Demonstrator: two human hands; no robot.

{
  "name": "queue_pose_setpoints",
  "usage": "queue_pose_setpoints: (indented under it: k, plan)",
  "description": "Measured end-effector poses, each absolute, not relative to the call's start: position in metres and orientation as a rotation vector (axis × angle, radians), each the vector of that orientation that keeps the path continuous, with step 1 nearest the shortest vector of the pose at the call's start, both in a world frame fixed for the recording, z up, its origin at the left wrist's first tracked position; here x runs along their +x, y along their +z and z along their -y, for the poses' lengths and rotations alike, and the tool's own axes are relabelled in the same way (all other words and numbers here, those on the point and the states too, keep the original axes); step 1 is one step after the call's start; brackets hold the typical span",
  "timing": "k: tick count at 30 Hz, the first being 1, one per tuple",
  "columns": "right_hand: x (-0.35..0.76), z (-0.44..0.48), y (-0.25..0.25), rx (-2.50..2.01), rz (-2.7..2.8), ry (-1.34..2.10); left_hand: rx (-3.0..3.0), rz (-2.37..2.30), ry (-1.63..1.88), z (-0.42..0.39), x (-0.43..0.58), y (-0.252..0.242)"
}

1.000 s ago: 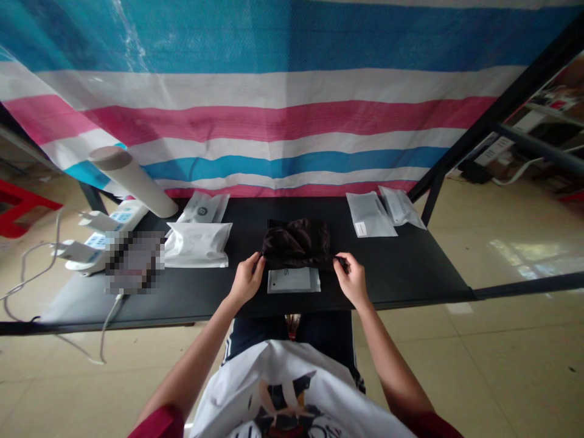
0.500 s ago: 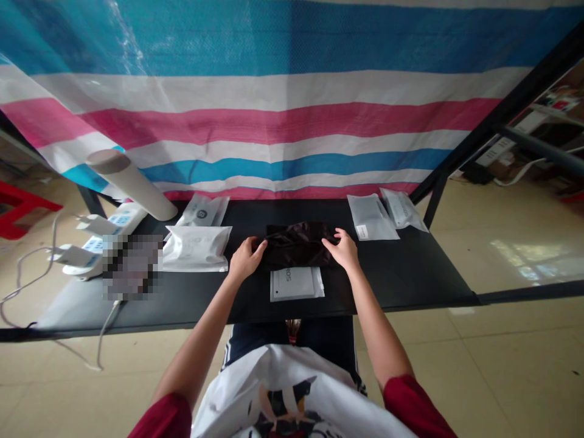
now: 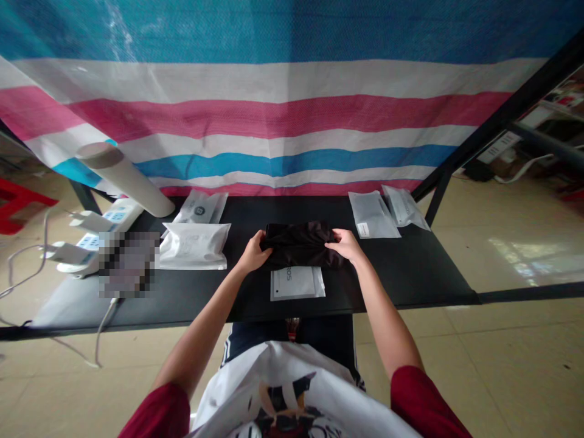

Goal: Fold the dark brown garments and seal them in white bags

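A dark, shiny piece of folded cloth [image 3: 298, 244] lies across the middle of the black table. Its left end is pinched between the thumb and fingers of my left hand [image 3: 255, 252]. At the opposite end, my right hand [image 3: 345, 244] grips the cloth the same way, thumb on the near side. Partly under the cloth's near edge is a flat, frosted zip bag [image 3: 297, 283] with dark printed letters; its far part is hidden. What the cloth is exactly cannot be made out.
Two white plastic pouches [image 3: 194, 246] sit at the left, near a pale cylinder [image 3: 132, 182], a power strip [image 3: 103, 243] with plugs and a blurred-out device [image 3: 130, 264]. Two more frosted bags [image 3: 373, 214] lie at the back right. A striped sheet [image 3: 283, 115] hangs behind the table [image 3: 410, 274].
Both hands have closed more firmly on the ends of the dark cloth, which now looks flatter and straighter. The view has tilted slightly; the bags stay where they were.
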State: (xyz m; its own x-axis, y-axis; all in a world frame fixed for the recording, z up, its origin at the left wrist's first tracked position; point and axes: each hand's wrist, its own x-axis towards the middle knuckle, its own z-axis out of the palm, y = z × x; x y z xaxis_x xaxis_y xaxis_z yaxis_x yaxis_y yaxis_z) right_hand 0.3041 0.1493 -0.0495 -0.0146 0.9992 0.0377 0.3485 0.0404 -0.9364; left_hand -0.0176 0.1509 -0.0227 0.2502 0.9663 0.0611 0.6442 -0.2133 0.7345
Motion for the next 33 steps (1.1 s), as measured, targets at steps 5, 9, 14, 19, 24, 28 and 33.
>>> queue_pose_setpoints:
  k: [5, 9, 14, 19, 24, 28, 33]
  plan:
    - [0.313, -0.134, -0.042, -1.241, 1.519, 1.089, 1.845, -1.083, 1.007, -0.144, -0.017, -0.028]
    - [0.317, -0.131, -0.039, -1.135, 1.572, 1.005, 1.866, -1.002, 1.032, -0.142, -0.016, -0.029]
    - [0.318, -0.131, -0.037, -1.177, 1.663, 1.031, 1.898, -0.996, 1.045, -0.139, -0.017, -0.028]
    - [0.329, -0.125, -0.022, -1.262, 1.943, 0.989, 2.015, -1.048, 0.997, -0.130, -0.024, -0.024]
    - [0.337, -0.117, 0.005, -1.562, 2.209, 0.777, 2.301, -1.021, 0.781, -0.109, -0.034, -0.003]
    - [0.320, -0.119, 0.009, -1.790, 2.244, 0.471, 2.475, -1.022, 0.556, -0.072, -0.026, 0.014]
    - [0.277, -0.137, -0.007, -1.744, 2.292, 0.406, 2.589, -0.976, 0.361, -0.024, 0.002, 0.019]
